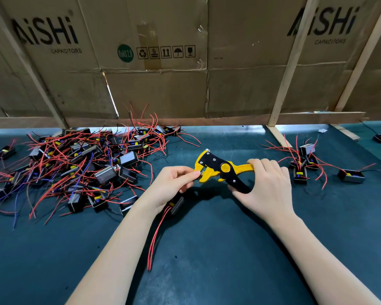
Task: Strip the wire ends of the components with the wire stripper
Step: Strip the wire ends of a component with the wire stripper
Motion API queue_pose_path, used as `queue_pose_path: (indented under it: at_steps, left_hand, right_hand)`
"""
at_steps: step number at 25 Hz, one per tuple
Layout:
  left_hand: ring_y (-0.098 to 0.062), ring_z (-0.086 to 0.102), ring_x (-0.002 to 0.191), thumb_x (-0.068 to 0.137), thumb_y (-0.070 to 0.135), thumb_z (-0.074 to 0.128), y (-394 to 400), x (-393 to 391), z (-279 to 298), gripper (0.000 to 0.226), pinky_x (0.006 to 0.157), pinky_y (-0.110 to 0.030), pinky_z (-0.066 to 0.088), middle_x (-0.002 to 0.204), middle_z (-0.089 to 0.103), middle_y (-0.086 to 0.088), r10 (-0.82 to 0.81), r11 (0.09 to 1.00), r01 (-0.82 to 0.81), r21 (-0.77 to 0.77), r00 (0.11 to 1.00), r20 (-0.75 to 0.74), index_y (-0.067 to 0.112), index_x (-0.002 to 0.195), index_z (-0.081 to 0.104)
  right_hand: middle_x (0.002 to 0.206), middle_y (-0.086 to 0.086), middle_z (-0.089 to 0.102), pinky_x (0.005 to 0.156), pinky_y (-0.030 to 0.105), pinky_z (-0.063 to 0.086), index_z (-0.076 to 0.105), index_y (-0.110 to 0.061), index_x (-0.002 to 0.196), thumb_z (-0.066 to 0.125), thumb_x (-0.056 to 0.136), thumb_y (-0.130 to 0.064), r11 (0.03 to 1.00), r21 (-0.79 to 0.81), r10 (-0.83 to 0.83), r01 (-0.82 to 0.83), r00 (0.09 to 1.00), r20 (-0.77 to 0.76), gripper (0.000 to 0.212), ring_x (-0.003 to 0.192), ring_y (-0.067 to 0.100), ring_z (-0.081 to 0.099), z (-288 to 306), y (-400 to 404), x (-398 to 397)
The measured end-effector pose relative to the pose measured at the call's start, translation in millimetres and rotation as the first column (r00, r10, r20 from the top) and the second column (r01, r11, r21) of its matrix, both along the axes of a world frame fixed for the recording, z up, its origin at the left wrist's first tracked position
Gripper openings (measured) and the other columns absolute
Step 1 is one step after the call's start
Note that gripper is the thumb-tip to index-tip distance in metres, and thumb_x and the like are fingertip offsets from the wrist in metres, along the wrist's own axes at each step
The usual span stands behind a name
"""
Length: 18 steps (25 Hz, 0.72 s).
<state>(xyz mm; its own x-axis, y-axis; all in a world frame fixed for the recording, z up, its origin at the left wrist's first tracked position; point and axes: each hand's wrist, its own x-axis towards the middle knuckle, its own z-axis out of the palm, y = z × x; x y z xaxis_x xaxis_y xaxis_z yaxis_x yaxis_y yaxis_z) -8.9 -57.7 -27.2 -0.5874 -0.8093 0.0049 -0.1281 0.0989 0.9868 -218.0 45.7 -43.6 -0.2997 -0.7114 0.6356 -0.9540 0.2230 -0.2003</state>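
Feeding step, apparently: left hand (173, 186) pinching a wire end into wire stripper (220, 170) gripped in right hand (266, 183) (component (176, 204) dangling beneath left palm); squeeze next.

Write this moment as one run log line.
left hand: feeds wire end | right hand: grips wire stripper | component: under left hand

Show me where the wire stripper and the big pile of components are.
wire stripper (225, 167): head view, on its yellow pivot disc.
pile of components (75, 164): head view, middle of the tangled heap.
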Motion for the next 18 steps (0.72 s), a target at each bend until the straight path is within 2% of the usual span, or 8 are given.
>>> queue_pose_path:
  at_steps: [3, 5, 6, 8, 11, 13, 15, 18]
  left_hand:
    - [-0.008, 0.037, 0.053, 0.094, 0.021, 0.063, 1.7, -2.7, 1.2, 0.016, 0.053, -0.017, 0.032, 0.055, 0.048, 0.007, 0.046, 0.999, -0.045, 0.006, 0.997, -0.058, 0.01, 0.085, 0.071]
    - [-0.007, 0.038, 0.054, 0.094, 0.02, 0.062, 3.8, -5.3, 2.4, 0.017, 0.053, -0.016, 0.033, 0.055, 0.047, 0.007, 0.054, 0.999, -0.053, 0.012, 0.995, -0.083, 0.012, 0.082, 0.071]
    - [-0.007, 0.038, 0.054, 0.094, 0.02, 0.062, 4.2, -5.9, 2.9, 0.017, 0.054, -0.016, 0.033, 0.055, 0.047, 0.007, 0.053, 0.999, -0.051, 0.019, 0.995, -0.089, 0.012, 0.082, 0.071]
    - [-0.009, 0.038, 0.055, 0.094, 0.021, 0.062, 4.0, -4.1, 4.3, 0.018, 0.055, -0.017, 0.033, 0.055, 0.047, 0.006, 0.05, 0.998, -0.047, 0.033, 0.995, -0.091, 0.011, 0.082, 0.071]
    - [-0.01, 0.037, 0.055, 0.095, 0.023, 0.062, 2.7, 0.4, 5.0, 0.02, 0.055, -0.017, 0.032, 0.055, 0.048, 0.007, 0.037, 0.999, -0.034, 0.043, 0.996, -0.078, 0.011, 0.081, 0.07]
    - [-0.01, 0.039, 0.055, 0.096, 0.024, 0.06, 2.6, 3.4, 5.7, 0.023, 0.055, -0.018, 0.033, 0.057, 0.048, 0.004, -0.004, 0.998, 0.007, 0.057, 0.999, -0.049, 0.013, 0.078, 0.07]
    - [-0.013, 0.042, 0.059, 0.098, 0.016, 0.054, 0.2, 5.7, 6.1, 0.027, 0.055, -0.018, 0.036, 0.062, 0.049, -0.003, -0.069, 0.99, 0.074, 0.118, 0.997, -0.045, 0.013, 0.077, 0.071]
    - [-0.014, 0.046, 0.064, 0.096, 0.001, 0.05, -3.6, 10.0, 6.1, 0.023, 0.058, -0.017, 0.041, 0.066, 0.059, -0.005, -0.148, 0.978, 0.149, 0.145, 0.989, -0.012, 0.005, 0.093, 0.072]
  right_hand:
    - [0.137, 0.02, 0.046, 0.093, 0.046, 0.039, 0.052, -0.003, 0.134, 0.083, 0.066, -0.017, 0.996, 0.09, 0.02, -0.03, 0.994, 0.103, 0.076, 0.12, 0.04, 0.044, 0.3, -3.9, 7.5]
    - [0.149, 0.022, 0.034, 0.102, 0.047, 0.035, 0.04, -0.005, 0.145, 0.079, 0.07, -0.016, 0.989, 0.147, -0.028, 0.021, 0.998, 0.047, 0.085, 0.131, 0.04, 0.034, -1.4, -4.1, 10.0]
    - [0.148, 0.023, 0.035, 0.105, 0.049, 0.033, 0.038, -0.006, 0.147, 0.078, 0.072, -0.021, 0.985, 0.163, -0.059, 0.059, 0.998, -0.007, 0.086, 0.132, 0.041, 0.035, -1.2, -4.1, 10.5]
    - [0.134, 0.024, 0.049, 0.111, 0.053, 0.028, 0.043, -0.005, 0.144, 0.079, 0.072, -0.032, 0.986, 0.143, -0.075, 0.088, 0.992, -0.098, 0.085, 0.124, 0.043, 0.044, 0.9, -5.0, 9.9]
    - [0.096, 0.018, 0.061, 0.099, 0.051, 0.042, 0.054, 0.001, 0.132, 0.08, 0.071, -0.048, 0.994, 0.101, -0.024, 0.034, 0.995, -0.099, 0.083, 0.093, 0.04, 0.056, 1.4, -7.7, 6.9]
    - [0.093, 0.013, 0.061, 0.088, 0.045, 0.043, 0.054, 0.0, 0.13, 0.075, 0.073, -0.055, 0.986, 0.164, -0.021, 0.028, 0.999, -0.047, 0.082, 0.09, 0.038, 0.057, 0.4, -9.2, 6.7]
    - [0.091, 0.011, 0.062, 0.083, 0.043, 0.041, 0.059, -0.001, 0.118, 0.073, 0.074, -0.056, 0.98, 0.193, -0.042, 0.049, 0.998, -0.04, 0.072, 0.088, 0.036, 0.057, -2.5, -8.9, 4.4]
    - [0.082, 0.01, 0.059, 0.076, 0.042, 0.039, 0.06, -0.003, 0.095, 0.076, 0.071, -0.052, 0.983, 0.164, -0.074, 0.082, 0.996, -0.057, 0.057, 0.08, 0.035, 0.055, -4.6, -7.3, -0.3]
